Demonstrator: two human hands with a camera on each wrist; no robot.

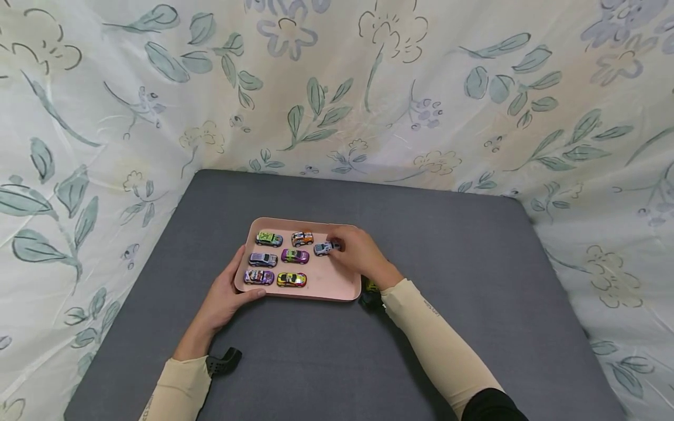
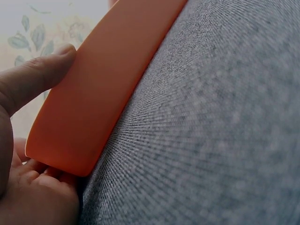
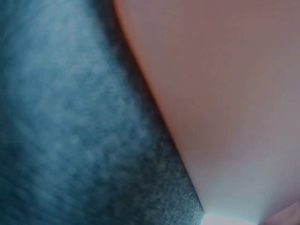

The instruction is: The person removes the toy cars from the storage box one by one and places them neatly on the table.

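A pink tray [image 1: 332, 283] lies on the grey table, with toy cars in rows on its left and middle parts. My left hand [image 1: 223, 298] grips the tray's near left corner, its thumb on the near rim; in the left wrist view the thumb [image 2: 58, 63] presses the tray wall [image 2: 89, 108] and the other fingers are partly hidden below. Over the tray's right side, my right hand [image 1: 358, 251] pinches a silver-blue toy car [image 1: 323, 249]. The right wrist view holds mostly the blurred tray [image 3: 220, 93], with only a sliver of hand at the lower right corner.
Around the held car stand an orange car [image 1: 302, 238], a green car [image 1: 269, 238], a purple car [image 1: 295, 256] and a yellow car [image 1: 292, 279]. A yellow-green thing [image 1: 371, 286] is partly hidden under my right wrist. Floral cloth [image 1: 326, 117] hangs behind the table [image 1: 295, 362].
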